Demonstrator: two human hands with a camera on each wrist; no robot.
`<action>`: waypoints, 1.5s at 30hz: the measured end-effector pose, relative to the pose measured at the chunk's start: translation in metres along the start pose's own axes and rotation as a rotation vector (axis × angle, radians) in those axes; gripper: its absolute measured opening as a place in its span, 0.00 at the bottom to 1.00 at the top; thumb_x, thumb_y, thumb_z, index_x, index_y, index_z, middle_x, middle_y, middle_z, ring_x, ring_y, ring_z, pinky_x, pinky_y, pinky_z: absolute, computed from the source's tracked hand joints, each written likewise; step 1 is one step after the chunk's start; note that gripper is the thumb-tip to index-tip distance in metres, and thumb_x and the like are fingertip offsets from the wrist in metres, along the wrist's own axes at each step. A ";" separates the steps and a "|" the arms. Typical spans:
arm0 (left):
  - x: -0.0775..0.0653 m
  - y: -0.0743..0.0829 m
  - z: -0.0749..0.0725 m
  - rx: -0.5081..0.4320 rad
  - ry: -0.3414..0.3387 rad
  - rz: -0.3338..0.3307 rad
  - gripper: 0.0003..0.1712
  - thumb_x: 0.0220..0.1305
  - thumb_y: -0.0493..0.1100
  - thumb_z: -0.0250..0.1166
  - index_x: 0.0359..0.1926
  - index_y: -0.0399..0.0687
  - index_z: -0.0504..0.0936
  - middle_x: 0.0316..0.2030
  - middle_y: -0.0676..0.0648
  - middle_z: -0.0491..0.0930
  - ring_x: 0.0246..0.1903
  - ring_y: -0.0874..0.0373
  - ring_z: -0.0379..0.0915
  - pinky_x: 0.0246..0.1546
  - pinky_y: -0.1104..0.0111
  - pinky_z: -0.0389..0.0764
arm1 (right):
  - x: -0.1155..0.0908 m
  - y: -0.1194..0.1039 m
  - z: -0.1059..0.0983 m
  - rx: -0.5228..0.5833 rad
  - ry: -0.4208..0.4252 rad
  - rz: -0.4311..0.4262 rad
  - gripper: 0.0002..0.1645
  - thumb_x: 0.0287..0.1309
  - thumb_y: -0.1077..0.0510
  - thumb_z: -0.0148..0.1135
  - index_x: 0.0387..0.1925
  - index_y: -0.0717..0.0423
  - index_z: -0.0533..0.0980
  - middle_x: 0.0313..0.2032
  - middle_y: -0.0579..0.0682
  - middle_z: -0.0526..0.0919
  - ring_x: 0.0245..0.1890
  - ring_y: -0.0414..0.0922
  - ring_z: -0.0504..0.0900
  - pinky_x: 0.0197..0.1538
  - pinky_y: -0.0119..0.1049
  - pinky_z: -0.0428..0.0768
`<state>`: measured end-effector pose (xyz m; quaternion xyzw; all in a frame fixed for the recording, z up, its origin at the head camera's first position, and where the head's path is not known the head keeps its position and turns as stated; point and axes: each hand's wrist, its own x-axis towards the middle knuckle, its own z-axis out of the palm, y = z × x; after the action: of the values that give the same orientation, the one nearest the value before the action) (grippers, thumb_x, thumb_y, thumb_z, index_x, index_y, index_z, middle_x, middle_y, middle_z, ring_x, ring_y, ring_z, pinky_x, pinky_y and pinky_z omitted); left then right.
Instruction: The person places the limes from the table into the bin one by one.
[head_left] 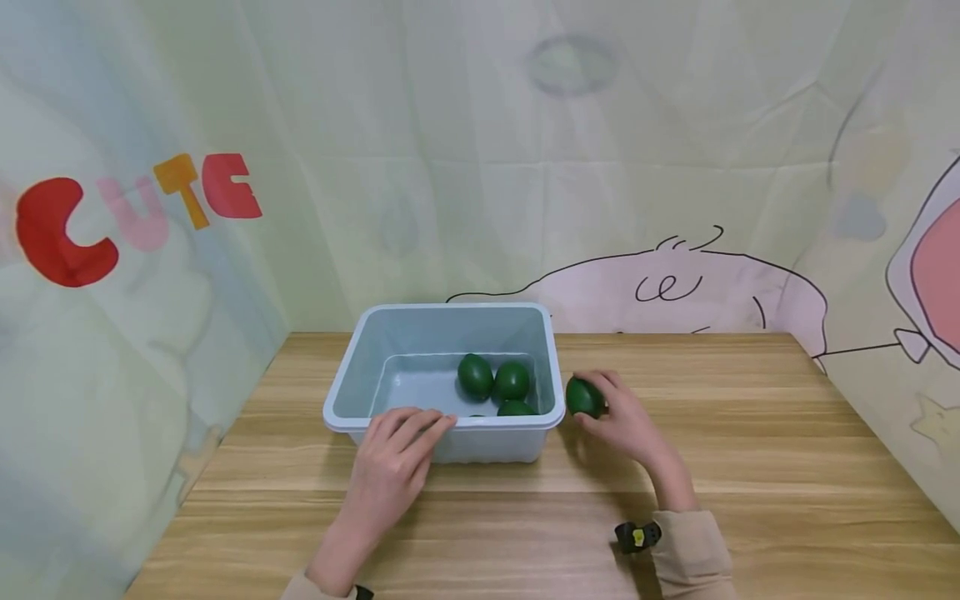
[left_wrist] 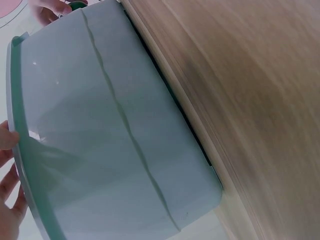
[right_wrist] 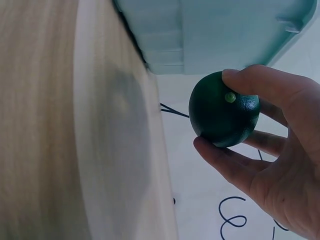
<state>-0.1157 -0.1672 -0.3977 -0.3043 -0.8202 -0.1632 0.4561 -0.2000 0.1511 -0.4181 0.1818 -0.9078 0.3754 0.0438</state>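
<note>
A dark green avocado [right_wrist: 220, 115] with a pale stem dot is between the thumb and fingers of my right hand [head_left: 626, 421]. In the head view this hand is just right of a light blue plastic basin [head_left: 480, 442], and the avocado is close to its outer wall. My left hand [head_left: 393, 462] rests its fingers on the basin's front rim, left of the middle. The left wrist view shows those fingertips [left_wrist: 9, 139] at the rim. Several more avocados [head_left: 512, 381] lie inside toward the right, partly hidden by the front wall.
The basin stands on a wood-grain table [head_left: 750, 433] near its back edge. Behind and beside it hangs a printed cloth backdrop [head_left: 420, 167] with cartoon drawings and coloured letters. A black strap piece [head_left: 637, 537] sits at the right sleeve.
</note>
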 end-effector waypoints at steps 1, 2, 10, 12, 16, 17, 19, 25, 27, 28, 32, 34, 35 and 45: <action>0.000 0.000 0.000 -0.001 -0.001 -0.002 0.22 0.75 0.42 0.43 0.46 0.48 0.86 0.39 0.50 0.84 0.41 0.52 0.75 0.43 0.60 0.74 | 0.000 0.000 -0.001 0.002 0.003 -0.007 0.36 0.52 0.61 0.68 0.64 0.53 0.68 0.60 0.62 0.69 0.54 0.60 0.75 0.50 0.52 0.82; 0.000 0.000 0.000 -0.001 -0.002 -0.003 0.22 0.75 0.42 0.43 0.46 0.48 0.86 0.39 0.50 0.84 0.41 0.52 0.75 0.43 0.60 0.74 | 0.000 -0.001 -0.001 0.002 0.007 -0.014 0.36 0.52 0.61 0.68 0.64 0.53 0.68 0.60 0.62 0.69 0.54 0.60 0.75 0.49 0.52 0.82; 0.000 0.000 -0.001 -0.002 -0.007 -0.005 0.22 0.75 0.42 0.43 0.47 0.48 0.86 0.39 0.49 0.84 0.41 0.52 0.75 0.43 0.59 0.74 | -0.001 -0.004 -0.006 0.007 0.029 -0.031 0.37 0.52 0.61 0.69 0.64 0.53 0.68 0.60 0.62 0.69 0.54 0.60 0.76 0.49 0.53 0.82; 0.000 0.000 -0.001 -0.001 -0.011 -0.006 0.22 0.75 0.42 0.42 0.47 0.48 0.86 0.39 0.49 0.84 0.41 0.52 0.75 0.44 0.59 0.74 | -0.002 -0.005 -0.007 0.005 0.033 -0.036 0.37 0.52 0.61 0.69 0.64 0.53 0.68 0.59 0.62 0.70 0.54 0.60 0.76 0.49 0.53 0.82; 0.000 0.000 -0.001 -0.001 -0.018 -0.008 0.23 0.75 0.42 0.42 0.47 0.48 0.85 0.39 0.49 0.84 0.41 0.52 0.75 0.44 0.59 0.73 | -0.002 -0.007 -0.009 0.003 0.042 -0.047 0.37 0.52 0.61 0.69 0.64 0.54 0.68 0.60 0.62 0.69 0.54 0.60 0.76 0.50 0.54 0.82; -0.001 0.000 -0.001 -0.001 -0.019 -0.007 0.22 0.75 0.43 0.42 0.47 0.48 0.85 0.39 0.49 0.84 0.41 0.52 0.75 0.44 0.59 0.73 | -0.002 -0.008 -0.010 0.003 0.045 -0.049 0.37 0.52 0.62 0.69 0.64 0.54 0.68 0.60 0.62 0.69 0.54 0.60 0.76 0.50 0.54 0.82; -0.001 -0.001 -0.001 -0.001 -0.019 -0.006 0.22 0.75 0.42 0.42 0.47 0.48 0.85 0.39 0.49 0.84 0.41 0.52 0.75 0.44 0.59 0.73 | -0.002 -0.009 -0.011 0.004 0.050 -0.050 0.37 0.52 0.62 0.68 0.64 0.53 0.68 0.60 0.62 0.69 0.54 0.60 0.76 0.50 0.54 0.81; 0.000 -0.001 0.000 -0.002 -0.015 -0.005 0.22 0.75 0.42 0.43 0.47 0.48 0.85 0.40 0.49 0.84 0.41 0.52 0.75 0.44 0.59 0.73 | -0.003 -0.012 -0.016 0.012 0.064 -0.045 0.37 0.52 0.63 0.68 0.64 0.51 0.67 0.60 0.61 0.68 0.54 0.60 0.76 0.51 0.54 0.81; 0.000 -0.001 0.000 -0.004 -0.008 -0.003 0.22 0.75 0.42 0.43 0.47 0.48 0.86 0.39 0.49 0.84 0.41 0.52 0.75 0.44 0.59 0.73 | -0.003 -0.013 -0.017 0.010 0.070 -0.051 0.37 0.52 0.63 0.68 0.64 0.51 0.67 0.60 0.61 0.69 0.54 0.60 0.76 0.50 0.53 0.82; 0.000 -0.002 0.001 -0.004 -0.005 -0.001 0.22 0.74 0.42 0.43 0.47 0.48 0.86 0.39 0.49 0.84 0.41 0.52 0.75 0.44 0.59 0.73 | -0.003 -0.013 -0.018 0.008 0.073 -0.056 0.37 0.52 0.64 0.68 0.64 0.51 0.67 0.60 0.61 0.69 0.54 0.60 0.76 0.50 0.53 0.82; 0.001 -0.002 0.002 -0.004 0.009 0.007 0.21 0.74 0.41 0.44 0.47 0.48 0.86 0.39 0.49 0.84 0.41 0.52 0.75 0.43 0.59 0.73 | -0.003 -0.013 -0.020 0.006 0.086 -0.066 0.37 0.51 0.64 0.69 0.64 0.51 0.68 0.60 0.61 0.69 0.54 0.60 0.76 0.49 0.52 0.83; 0.001 -0.002 0.002 -0.003 0.012 0.008 0.21 0.74 0.41 0.44 0.47 0.48 0.86 0.39 0.49 0.84 0.41 0.52 0.75 0.43 0.59 0.73 | -0.003 -0.014 -0.021 0.007 0.091 -0.068 0.37 0.52 0.64 0.68 0.64 0.52 0.68 0.60 0.61 0.69 0.54 0.60 0.76 0.49 0.52 0.83; 0.001 -0.002 0.003 -0.003 0.013 0.009 0.21 0.74 0.41 0.44 0.47 0.48 0.86 0.39 0.49 0.84 0.41 0.52 0.75 0.43 0.59 0.73 | -0.004 -0.014 -0.022 0.007 0.094 -0.065 0.37 0.52 0.64 0.68 0.64 0.52 0.68 0.61 0.61 0.69 0.54 0.60 0.76 0.49 0.52 0.83; 0.001 -0.001 0.001 -0.002 0.010 0.005 0.21 0.74 0.41 0.44 0.46 0.48 0.86 0.39 0.49 0.84 0.41 0.52 0.75 0.43 0.60 0.73 | -0.007 -0.019 -0.027 0.000 0.101 -0.052 0.37 0.53 0.60 0.68 0.65 0.50 0.67 0.62 0.59 0.67 0.55 0.59 0.75 0.50 0.52 0.82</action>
<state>-0.1176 -0.1670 -0.3980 -0.3061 -0.8168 -0.1645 0.4605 -0.1877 0.1597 -0.3879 0.1860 -0.8995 0.3828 0.0992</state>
